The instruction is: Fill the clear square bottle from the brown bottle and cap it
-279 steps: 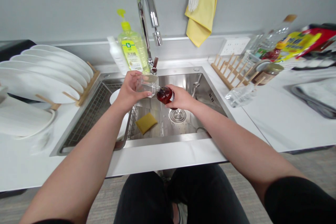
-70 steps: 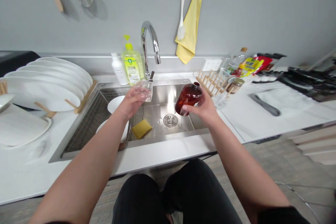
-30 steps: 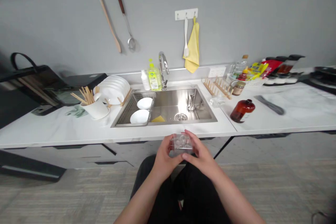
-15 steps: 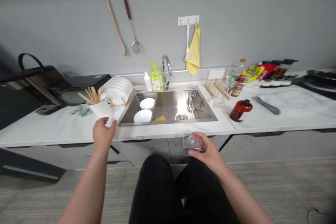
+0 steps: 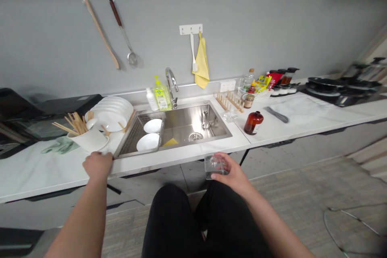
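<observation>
My right hand (image 5: 228, 171) holds a clear square-sided container (image 5: 211, 168) in front of the counter's front edge, above my knees. Its fingers and thumb wrap around the right side of it. At the counter edge, my left hand (image 5: 98, 165) is closed, knuckles up, just in front of a white pot (image 5: 90, 140) full of wooden chopsticks (image 5: 78, 124). A bit of white shows by its fingertips; what they grip, if anything, is hidden. Right of that hand is the steel sink (image 5: 184, 123), with two white bowls (image 5: 148, 142) in a draining basket (image 5: 128, 137).
White plates (image 5: 110, 115) stand in a rack behind the pot. Soap bottles (image 5: 161, 96) stand by the faucet (image 5: 171, 82). On the right are a wooden rack (image 5: 229, 101), an amber bottle (image 5: 253, 123), a jar (image 5: 248, 100), dark tongs-like item (image 5: 276, 115) and a black pan (image 5: 326, 84).
My view has turned to the right. My left hand has gone from spread fingers to closed at the counter edge. My right hand still holds the clear container.
</observation>
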Available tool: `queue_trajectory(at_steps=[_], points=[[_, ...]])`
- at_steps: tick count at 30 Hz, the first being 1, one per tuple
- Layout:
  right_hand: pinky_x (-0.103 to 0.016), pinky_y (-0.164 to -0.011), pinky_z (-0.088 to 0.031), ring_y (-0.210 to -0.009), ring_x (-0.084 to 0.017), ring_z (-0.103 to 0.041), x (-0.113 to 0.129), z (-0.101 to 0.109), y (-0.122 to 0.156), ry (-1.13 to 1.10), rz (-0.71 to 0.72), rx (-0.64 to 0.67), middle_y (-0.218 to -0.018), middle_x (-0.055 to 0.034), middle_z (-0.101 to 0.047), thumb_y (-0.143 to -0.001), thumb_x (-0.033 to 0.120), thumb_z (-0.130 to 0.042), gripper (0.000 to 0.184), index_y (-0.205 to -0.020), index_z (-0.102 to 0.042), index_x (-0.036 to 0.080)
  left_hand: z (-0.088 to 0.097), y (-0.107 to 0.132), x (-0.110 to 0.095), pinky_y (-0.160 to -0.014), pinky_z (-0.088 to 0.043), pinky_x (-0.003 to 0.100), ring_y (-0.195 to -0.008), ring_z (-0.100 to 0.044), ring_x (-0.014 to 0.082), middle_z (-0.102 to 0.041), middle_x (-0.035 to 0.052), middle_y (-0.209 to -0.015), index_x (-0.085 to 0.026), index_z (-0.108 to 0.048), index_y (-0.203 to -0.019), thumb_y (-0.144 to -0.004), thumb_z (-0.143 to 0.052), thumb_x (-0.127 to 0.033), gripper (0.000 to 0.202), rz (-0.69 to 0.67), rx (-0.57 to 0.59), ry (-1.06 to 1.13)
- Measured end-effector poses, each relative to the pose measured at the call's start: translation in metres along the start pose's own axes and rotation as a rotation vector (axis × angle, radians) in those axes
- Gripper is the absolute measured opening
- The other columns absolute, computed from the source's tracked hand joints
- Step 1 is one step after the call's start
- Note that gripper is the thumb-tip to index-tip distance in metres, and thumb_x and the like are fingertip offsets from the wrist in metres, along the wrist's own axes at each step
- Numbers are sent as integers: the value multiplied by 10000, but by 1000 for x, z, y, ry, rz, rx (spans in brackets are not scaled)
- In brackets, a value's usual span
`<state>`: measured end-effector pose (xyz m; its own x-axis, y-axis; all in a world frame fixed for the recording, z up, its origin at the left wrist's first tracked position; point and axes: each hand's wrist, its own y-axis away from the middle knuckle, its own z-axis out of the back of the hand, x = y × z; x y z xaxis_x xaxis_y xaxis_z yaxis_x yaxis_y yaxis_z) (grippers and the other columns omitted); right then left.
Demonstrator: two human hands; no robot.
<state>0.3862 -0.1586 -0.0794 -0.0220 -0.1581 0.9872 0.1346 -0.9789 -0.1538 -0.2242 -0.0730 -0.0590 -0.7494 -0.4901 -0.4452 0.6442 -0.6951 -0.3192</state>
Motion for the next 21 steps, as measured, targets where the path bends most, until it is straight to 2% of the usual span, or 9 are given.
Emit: queue_trajectory(at_steps=[3, 6, 8, 10, 11, 13, 15, 17, 21], points=[[-523, -1048, -670, -1333, -377, -769, 1, 1, -1, 8, 10, 7, -1415, -139, -792, -711, 447, -1085, 785, -1384, -709, 298, 7, -1, -3, -964, -515, 516, -1109, -702, 439, -667, 127, -877, -180, -640, -971, -823, -693, -401, 272, 97, -4, 12], [-507, -1026, -674, -1326, -371, -773, 3, 0, 2, 19, 32, 17, -1399, -137, -798, -725, 440, -1075, 777, -1394, -708, 296, 10, 18, -17, -964, -543, 501, -1102, -719, 408, -735, 152, -983, -159, -701, -1099, -897, -678, -462, 364, 102, -31, 58], [-502, -1019, -677, -1329, -367, -776, 5, -3, 6, 30, 50, 22, -1409, -136, -800, -737, 430, -1068, 774, -1408, -704, 298, 12, 51, -37, -955, -573, 464, -1038, -727, 346, -756, 115, -1041, -188, -705, -1180, -914, -701, -528, 432, 47, -39, 174], [-500, -1021, -679, -1336, -364, -777, 6, -6, 10, 55, 71, 29, -1421, -132, -800, -750, 412, -1060, 768, -1420, -704, 298, 16, 101, -64, -912, -600, 414, -925, -720, 273, -756, 73, -1050, -207, -684, -1226, -836, -828, -552, 540, -36, -26, 548], [-500, -1027, -679, -1344, -362, -774, 6, -7, 12, 73, 82, 35, -1430, -130, -799, -758, 400, -1055, 766, -1430, -703, 297, 20, 131, -79, -872, -607, 389, -878, -714, 248, -749, 57, -1012, -217, -676, -1180, -814, -855, -560, 532, -55, 3, 735], [-499, -1038, -678, -1352, -358, -772, 8, -11, 17, 112, 104, 46, -1445, -127, -797, -766, 380, -1048, 763, -1443, -707, 294, 31, 191, -108, -859, -614, 364, -876, -736, 236, -757, 48, -974, -225, -698, -1122, -868, -864, -590, 475, -164, 158, 987], [-497, -1050, -679, -1350, -352, -772, 9, -15, 22, 144, 121, 57, -1453, -123, -795, -772, 369, -1046, 760, -1450, -711, 289, 47, 242, -134, -880, -617, 362, -894, -752, 238, -784, 54, -981, -221, -749, -1111, -923, -873, -595, 436, -267, 307, 1054], [-497, -1059, -680, -1345, -346, -773, 12, -19, 27, 165, 134, 67, -1450, -118, -796, -781, 361, -1041, 752, -1454, -714, 286, 65, 276, -152, -889, -607, 353, -916, -756, 233, -803, 58, -1005, -226, -784, -1132, -994, -840, -563, 369, -358, 406, 1028], [-508, -1064, -678, -1335, -346, -775, 16, -23, 39, 189, 145, 69, -1431, -113, -799, -778, 320, -1034, 757, -1465, -718, 282, 94, 296, -171, -892, -595, 344, -929, -758, 225, -834, 60, -1060, -241, -821, -1150, -1065, -775, -472, 250, -556, 452, 887]])
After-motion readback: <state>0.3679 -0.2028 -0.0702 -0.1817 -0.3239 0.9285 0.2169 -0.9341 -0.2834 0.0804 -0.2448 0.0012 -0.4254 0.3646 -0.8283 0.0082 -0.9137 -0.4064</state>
